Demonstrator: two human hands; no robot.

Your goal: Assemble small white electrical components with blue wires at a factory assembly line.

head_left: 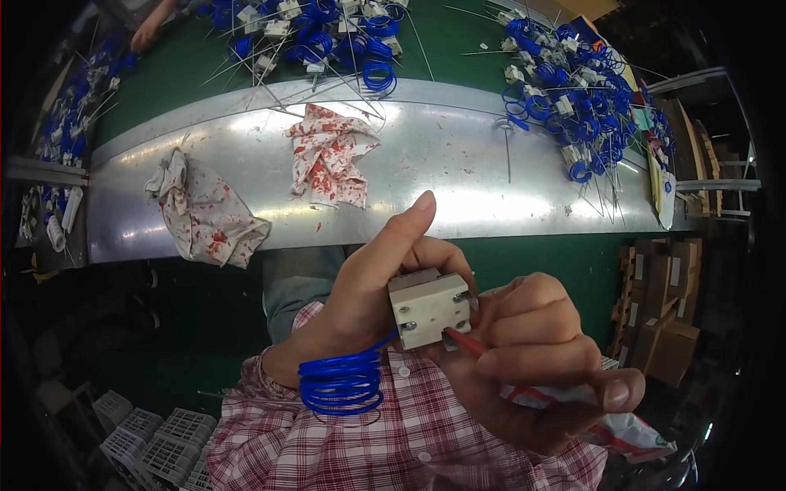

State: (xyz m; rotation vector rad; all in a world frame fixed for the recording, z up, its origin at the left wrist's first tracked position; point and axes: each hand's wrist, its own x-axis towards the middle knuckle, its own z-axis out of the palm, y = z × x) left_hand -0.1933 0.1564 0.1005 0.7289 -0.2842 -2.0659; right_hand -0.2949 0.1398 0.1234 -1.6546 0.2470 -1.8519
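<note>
Block (pixel 431 315), off-white and boxy, in the left hand (pixel 372 274), in front of the checked shirt (pixel 417 425) and on the near side of the metal tabletop (pixel 458 176). Gripped from behind: left fingers curled round the back, thumb lifted clear and pointing up to the right. Turned with a face of small metal fittings toward the camera, long axis nearly level, right end slightly raised. At the lower left corner, blue tubing leading down to a coil (pixel 340 385) below the left wrist.

Red pointed tool (pixel 464 342) pinched in the fingers of the right hand (pixel 532 344); cannot tell whether brush or marker. Long axis slanting from lower right to upper left, tip at the lower right part of the block's face, apparently touching. Just left of the right fingers, then, the block; nearer to it, the left hand, wrapped around it. Beyond, on the tabletop, 2 red-stained rags (pixel 217 213).
</note>
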